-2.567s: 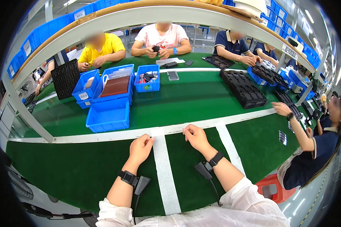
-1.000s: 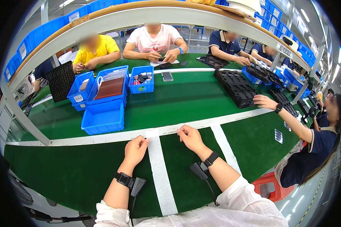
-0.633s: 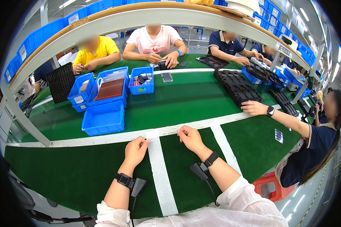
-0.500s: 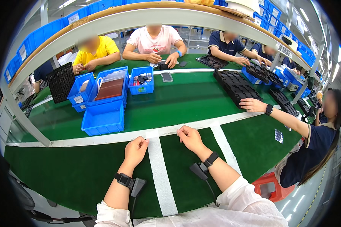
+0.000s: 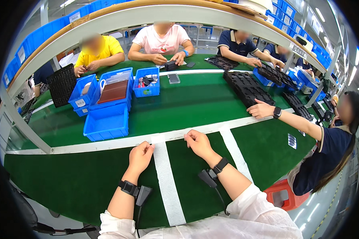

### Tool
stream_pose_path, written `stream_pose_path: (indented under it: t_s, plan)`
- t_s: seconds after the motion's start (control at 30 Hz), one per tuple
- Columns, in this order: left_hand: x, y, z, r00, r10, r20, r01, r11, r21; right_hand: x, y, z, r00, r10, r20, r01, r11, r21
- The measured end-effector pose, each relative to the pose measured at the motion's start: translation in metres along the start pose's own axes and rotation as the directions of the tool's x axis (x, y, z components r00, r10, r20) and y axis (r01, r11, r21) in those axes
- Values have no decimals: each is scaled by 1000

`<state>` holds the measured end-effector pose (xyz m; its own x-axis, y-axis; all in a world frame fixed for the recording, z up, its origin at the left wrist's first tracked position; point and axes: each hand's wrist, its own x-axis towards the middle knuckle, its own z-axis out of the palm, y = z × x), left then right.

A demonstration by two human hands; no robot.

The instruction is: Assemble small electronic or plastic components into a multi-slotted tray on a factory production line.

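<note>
My left hand rests on the green bench mat, fingers curled in and thumb against them. Just right of it a pale tape strip runs toward me. My right hand, also curled closed, lies on the other side of that strip, near the white line crossing the bench. Nothing shows in either hand. Each wrist wears a black strap with a small dark cabled device: one left device, one right device.
An empty blue bin stands beyond my left hand, before blue bins holding a brown folder and small items. At right, a co-worker's hand touches black trays. Other people sit across the bench. A red stool stands at lower right.
My hands keep their curled pose and place on the bench; the view has shifted slightly. The co-worker's hand at right has slid a little along the tray's near edge.
</note>
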<state>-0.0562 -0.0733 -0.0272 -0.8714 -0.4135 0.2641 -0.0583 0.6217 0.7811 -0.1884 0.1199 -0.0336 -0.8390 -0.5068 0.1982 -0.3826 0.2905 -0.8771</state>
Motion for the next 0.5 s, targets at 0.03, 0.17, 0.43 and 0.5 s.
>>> stream_pose_path:
  t_s: [0.03,0.17,0.43,0.5]
  plan:
    - [0,0,-1,1000,-12,3,12,1000,6,-1,-4,0,1000,7,1,-7,1000,-8]
    - [0,-2,0,1000,-18,-2,18,1000,-10,1,-3,1,1000,14,2,-14,1000,-6]
    - [0,-2,-1,1000,0,-8,0,1000,-1,0,-2,1,1000,21,6,-21,1000,-12]
    - [0,-2,0,1000,-11,-7,11,1000,-3,0,-4,0,1000,30,1,-30,999,-23]
